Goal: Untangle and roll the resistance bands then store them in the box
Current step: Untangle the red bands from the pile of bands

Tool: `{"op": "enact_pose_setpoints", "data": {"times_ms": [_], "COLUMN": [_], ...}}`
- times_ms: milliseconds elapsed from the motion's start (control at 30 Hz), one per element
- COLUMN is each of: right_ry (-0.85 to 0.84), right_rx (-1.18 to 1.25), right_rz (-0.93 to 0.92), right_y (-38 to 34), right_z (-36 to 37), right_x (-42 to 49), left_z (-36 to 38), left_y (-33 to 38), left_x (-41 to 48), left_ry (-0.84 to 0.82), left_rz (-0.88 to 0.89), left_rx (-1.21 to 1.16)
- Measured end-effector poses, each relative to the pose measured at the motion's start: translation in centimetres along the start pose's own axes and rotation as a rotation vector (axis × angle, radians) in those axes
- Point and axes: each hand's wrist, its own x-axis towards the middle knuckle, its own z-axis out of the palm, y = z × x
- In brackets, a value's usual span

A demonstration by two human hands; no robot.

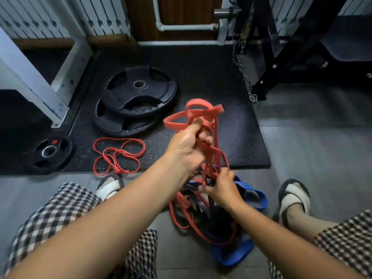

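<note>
Blurrily, left hand (186,147) gripping red band (198,113), right hand (222,191) pinching half-hidden tangle (203,224)

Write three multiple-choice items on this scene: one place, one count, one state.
1. Where does the thin red band lie?
A. On the black mat
B. Inside a box
C. On the person's lap

2. How many weight plates show?
A. One
B. Three
C. Five

3. The left hand:
A. rests flat on the floor
B. hangs idle
C. grips the wide red band

Answers:
1 A, it lies on the mat.
2 B, two large stacked, one small apart.
3 C, its fingers curl round it, above the tangle the right hand pinches.
</note>
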Motion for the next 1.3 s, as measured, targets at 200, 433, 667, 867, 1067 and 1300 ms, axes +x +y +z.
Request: {"op": "enact_pose_setpoints", "data": {"times_ms": [200,433,667,867,1067,1300], "right_ry": [0.139,0.149,0.141,0.153,0.256,0.369], "right_rx": [0.102,0.076,0.461,0.791,0.978,0.525], "right_rz": [-0.009,-0.189,-0.374,-0.516,-0.646,-0.224], "right_y": [1.2,-2.3,-11.1,-15.7,-16.6,-8.7], "right_z": [-0.9,-9.0,-18.6,-25.5,-29.5,-23.2], "right_x": [-0.8,-3.8,-9.8,-14.2,-15.2,-10.9], "left_z": [-0.5,-2.3,-6.6,-9.1,-9.2,-7.8], "left_y": [2.4,2.5,-1.1,0.1,1.2,2.5], "left_x": [0.1,-0.1,0.1,-1.1,-3.1,-4.7], "left_ry": [-0.023,0.071,0.217,0.333,0.361,0.284], "left_rz": [0.043,0.16,0.04,0.021,0.051,0.075], "left_rx": [-0.117,0.192,0.534,0.499,0.449,0.368]}}
